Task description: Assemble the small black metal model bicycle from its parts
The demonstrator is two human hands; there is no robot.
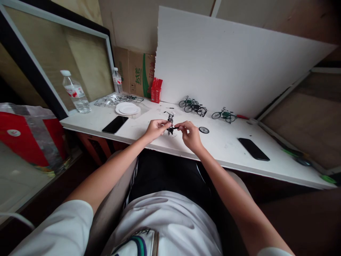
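Observation:
Just above the white table, my left hand (157, 130) pinches a partly built model bicycle (171, 118), its handlebar pointing away from me. My right hand (189, 134) is closed at the bicycle's right side, thumb and finger on a small dark part (176, 128) that touches or adjoins the frame; I cannot tell whether it is joined on. A loose spoked model wheel (204, 130) lies flat on the table to the right of my right hand. Farther back stand finished-looking model bicycles, among them a black one (195, 108) and a green one (225, 115).
A dark phone (115, 124) lies left, another phone (253, 149) right. White plates (128, 108) sit beside plastic-wrapped part frames (133, 98). Water bottles (76, 93), a red box (156, 90) and a cardboard carton (135, 73) stand behind. A white board (226, 60) backs the table.

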